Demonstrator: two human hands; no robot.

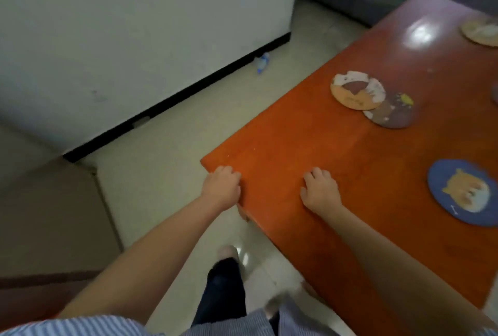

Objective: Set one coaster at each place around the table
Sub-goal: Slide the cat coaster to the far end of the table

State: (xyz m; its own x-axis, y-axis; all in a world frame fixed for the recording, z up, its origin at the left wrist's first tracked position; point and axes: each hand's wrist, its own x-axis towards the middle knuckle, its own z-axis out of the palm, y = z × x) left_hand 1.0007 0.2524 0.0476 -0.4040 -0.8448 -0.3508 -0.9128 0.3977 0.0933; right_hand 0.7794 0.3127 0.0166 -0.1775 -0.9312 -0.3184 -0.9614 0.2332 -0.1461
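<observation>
The fingers (318,175) of the right hand (320,190) are loosely curled, tips down on the glossy orange-red wooden bench (310,133), gripping nothing. The left hand (222,186) rests at the bench's near corner, its fingers (229,172) bent over the edge and empty. Both bare forearms reach forward from striped blue-and-white short sleeves (89,326). Right of the right hand, apart from it, lies a round blue coaster with an orange animal face (463,192). Further along the bench, a round tan-and-white coaster (357,90) overlaps a round dark purple-brown coaster (390,114). A pale round coaster (481,32) lies partly cut off at the far right edge. Below is a pale tiled floor (161,147).
</observation>
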